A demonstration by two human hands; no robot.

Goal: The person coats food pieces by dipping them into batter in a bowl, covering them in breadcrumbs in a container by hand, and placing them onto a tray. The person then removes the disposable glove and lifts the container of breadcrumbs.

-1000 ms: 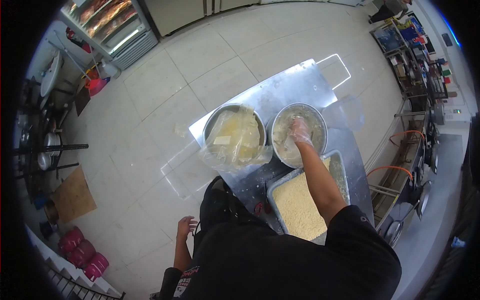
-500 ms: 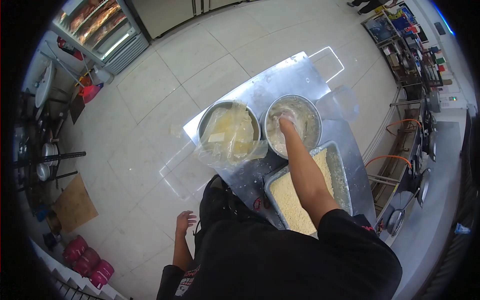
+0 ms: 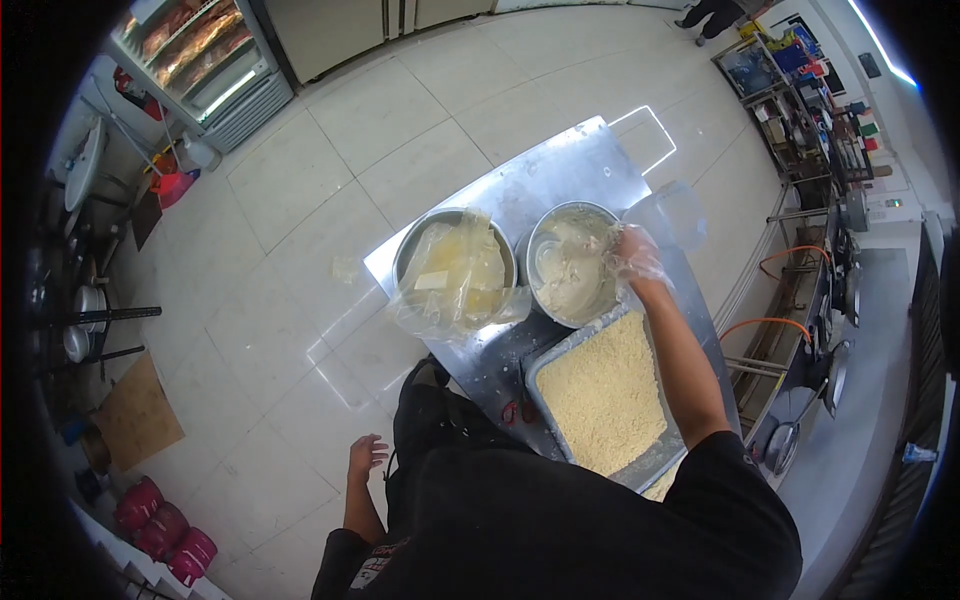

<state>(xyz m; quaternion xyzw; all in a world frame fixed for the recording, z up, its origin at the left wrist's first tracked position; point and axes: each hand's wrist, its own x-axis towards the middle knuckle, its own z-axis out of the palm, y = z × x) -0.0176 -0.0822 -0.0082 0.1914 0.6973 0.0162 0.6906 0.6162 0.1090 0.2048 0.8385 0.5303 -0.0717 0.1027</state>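
My right hand point(image 3: 636, 254), in a clear plastic glove, is at the right rim of a round metal bowl point(image 3: 572, 262) holding a pale, wet mixture. Its fingers are blurred behind the glove, and what they hold, if anything, cannot be made out. Left of that bowl stands a second round pot point(image 3: 403, 262), with a clear plastic bag point(image 3: 462, 275) draped over its yellowish contents. Nearer my body, a grey tray point(image 3: 533, 378) holds pale yellow crumbs point(image 3: 603, 395). My left hand point(image 3: 368, 455) hangs beside my body above the floor, empty, its fingers apart.
The bowls and tray rest on a metal table point(image 3: 560, 165). A clear plastic container point(image 3: 672, 212) is at its right edge. Shelves point(image 3: 800, 120) line the right side, a glass-door fridge point(image 3: 205, 70) stands upper left, and a person point(image 3: 712, 18) is at the top right.
My right hand has come up out of the mixture and moved right to the bowl's rim. More of the crumb tray shows. My left hand stays low at my side.
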